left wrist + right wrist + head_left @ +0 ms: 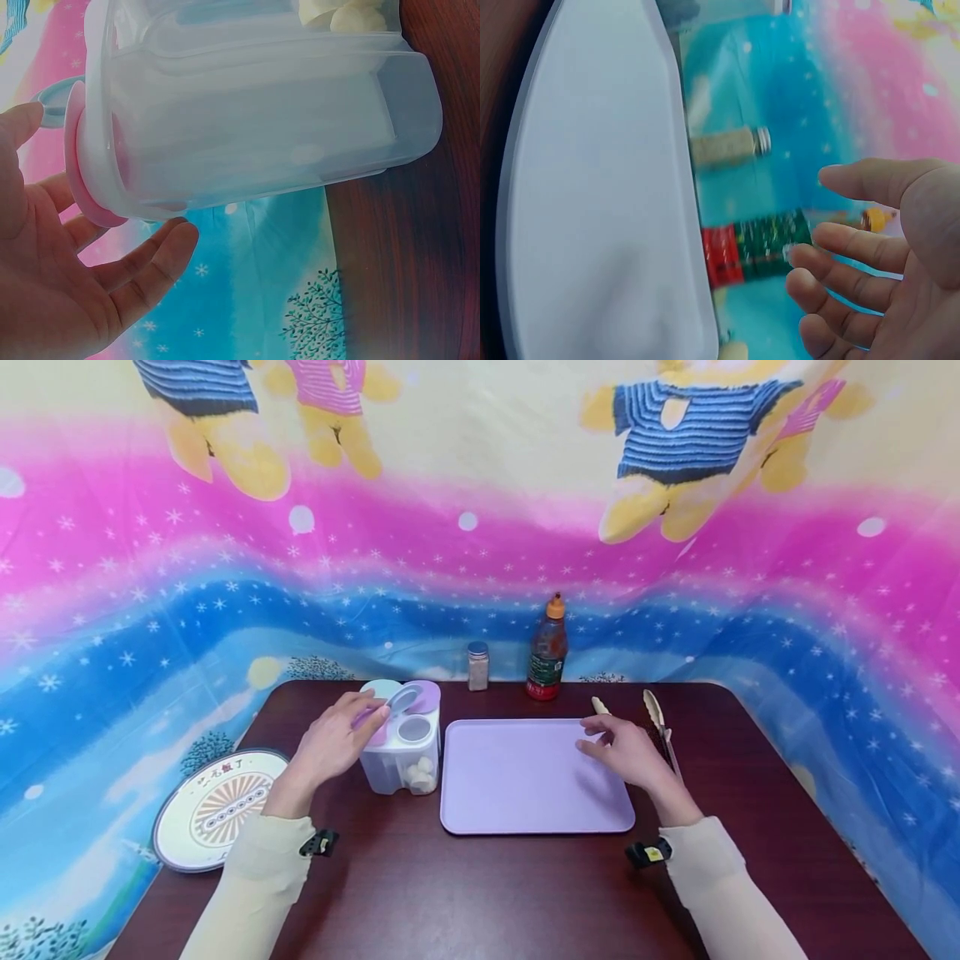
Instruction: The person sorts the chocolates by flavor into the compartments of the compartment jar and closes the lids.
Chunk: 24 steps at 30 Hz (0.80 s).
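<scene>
A translucent storage box [401, 768] with several compartments and coloured lids stands left of centre. Its grey-blue lid [406, 697] is flipped up, and the round opening [414, 728] below it is uncovered. My left hand [333, 739] is at the box, its thumb touching the raised lid. In the left wrist view, the other fingers [154, 266] spread loosely beside the pink lid [90, 169]. Pale rounded pieces [422, 772] lie inside the box. My right hand [626, 750], relaxed and holding nothing, hovers over the right edge of the lilac tray [517, 777].
Behind the tray stand a small jar [477, 667] with a metal-coloured cap and a sauce bottle [547, 656] with an orange cap. Tongs [654, 710] lie beyond my right hand. A patterned plate [187, 827] is at the table's left edge. Printed cloth [465, 560] surrounds the table.
</scene>
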Motion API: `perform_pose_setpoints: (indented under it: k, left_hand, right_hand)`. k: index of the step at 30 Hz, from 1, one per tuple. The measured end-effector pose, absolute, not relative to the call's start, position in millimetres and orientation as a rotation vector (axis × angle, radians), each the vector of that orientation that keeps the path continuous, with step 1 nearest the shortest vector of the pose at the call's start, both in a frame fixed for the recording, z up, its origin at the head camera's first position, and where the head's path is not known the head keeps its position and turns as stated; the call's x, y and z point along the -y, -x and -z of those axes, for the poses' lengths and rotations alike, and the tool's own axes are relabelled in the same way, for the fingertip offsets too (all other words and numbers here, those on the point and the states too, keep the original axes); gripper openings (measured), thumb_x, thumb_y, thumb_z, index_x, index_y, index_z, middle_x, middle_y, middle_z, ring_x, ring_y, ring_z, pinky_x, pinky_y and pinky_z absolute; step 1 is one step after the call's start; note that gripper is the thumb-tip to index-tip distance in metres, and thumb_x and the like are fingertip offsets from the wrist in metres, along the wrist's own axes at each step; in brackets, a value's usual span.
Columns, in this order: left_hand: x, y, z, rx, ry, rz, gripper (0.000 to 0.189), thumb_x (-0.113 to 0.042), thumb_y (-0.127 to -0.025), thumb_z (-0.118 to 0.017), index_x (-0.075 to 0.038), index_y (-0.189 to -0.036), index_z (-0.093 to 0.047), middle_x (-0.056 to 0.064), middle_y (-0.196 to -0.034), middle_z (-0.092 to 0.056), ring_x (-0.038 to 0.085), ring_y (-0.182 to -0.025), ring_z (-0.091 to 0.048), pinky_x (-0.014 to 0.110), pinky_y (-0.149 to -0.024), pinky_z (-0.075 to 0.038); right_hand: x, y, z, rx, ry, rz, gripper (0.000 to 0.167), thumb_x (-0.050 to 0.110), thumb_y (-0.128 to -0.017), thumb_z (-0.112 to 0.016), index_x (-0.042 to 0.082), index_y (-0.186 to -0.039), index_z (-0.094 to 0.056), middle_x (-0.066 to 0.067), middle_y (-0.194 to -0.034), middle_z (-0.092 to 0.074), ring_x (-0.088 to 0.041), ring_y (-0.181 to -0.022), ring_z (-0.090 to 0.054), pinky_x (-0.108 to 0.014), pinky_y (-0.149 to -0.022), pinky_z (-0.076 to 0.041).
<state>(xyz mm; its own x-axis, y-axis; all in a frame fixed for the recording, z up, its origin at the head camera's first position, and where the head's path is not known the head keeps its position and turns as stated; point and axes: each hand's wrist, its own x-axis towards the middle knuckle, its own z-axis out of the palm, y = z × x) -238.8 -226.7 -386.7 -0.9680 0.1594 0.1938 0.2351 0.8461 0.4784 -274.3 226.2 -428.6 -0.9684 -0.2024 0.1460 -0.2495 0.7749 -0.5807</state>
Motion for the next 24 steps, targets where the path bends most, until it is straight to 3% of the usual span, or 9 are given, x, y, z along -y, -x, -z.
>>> perform_pose_setpoints:
  k: [13, 24]
  left_hand:
    - [226, 239, 387, 2.876, 0.309, 0.778, 0.061, -0.059, -0.103, -0.036, -0.015, -0.139, -0.058, 0.009, -0.157, -0.042, 0.037, -0.141, -0.044, 0.065, -0.107, -0.039]
    - [226, 239, 387, 2.874, 0.312, 0.774, 0.061, -0.058, -0.103, -0.036, -0.015, -0.139, -0.058, 0.009, -0.157, -0.042, 0.038, -0.141, -0.045, 0.064, -0.107, -0.039]
  right_hand:
    - [-180, 272, 416, 2.77, -0.537, -1.035, 0.037, 0.031, -0.089, -0.075, 0.015, -0.123, -0.068, -0.001, -0.107, -0.075, -0.02, -0.093, -0.068, -0.032, -0.072, -0.051]
    - [-146, 270, 404, 2.755, -0.635, -1.086, 0.035, 0.033, -0.09, -0.074, 0.02, -0.122, -0.069, 0.002, -0.106, -0.074, -0.015, -0.09, -0.066, -0.032, -0.072, -0.053]
